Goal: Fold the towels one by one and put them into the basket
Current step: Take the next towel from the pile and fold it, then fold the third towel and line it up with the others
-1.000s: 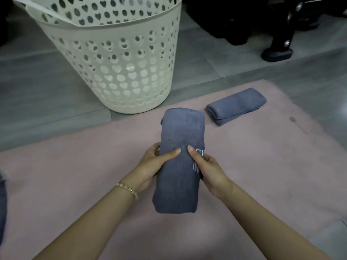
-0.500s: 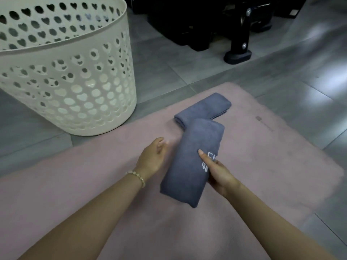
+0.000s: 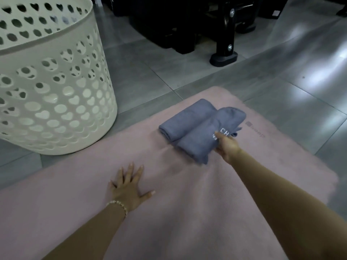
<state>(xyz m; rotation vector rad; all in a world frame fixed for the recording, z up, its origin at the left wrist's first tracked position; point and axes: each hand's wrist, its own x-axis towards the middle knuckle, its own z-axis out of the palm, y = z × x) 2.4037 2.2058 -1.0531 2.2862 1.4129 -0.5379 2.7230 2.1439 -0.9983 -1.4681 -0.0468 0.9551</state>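
Right hand (image 3: 227,145): closed around the folded grey-blue cloth towel with white lettering (image 3: 202,137).
Towel position: laid against a second folded grey-blue towel (image 3: 185,119) on the pink soft mat (image 3: 187,212).
Left hand (image 3: 129,188): withdrawn from the towel since a moment ago; flattened on the mat, fingers spread.
Cream perforated plastic basket (image 3: 56,109): well apart; neither towel is judged deposited yet.

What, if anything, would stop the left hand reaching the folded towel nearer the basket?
Probably nothing, so likely yes. The left hand rests flat and free on the pink mat, with bare mat between it and that folded towel. The right hand grips only the lettered towel beside it.
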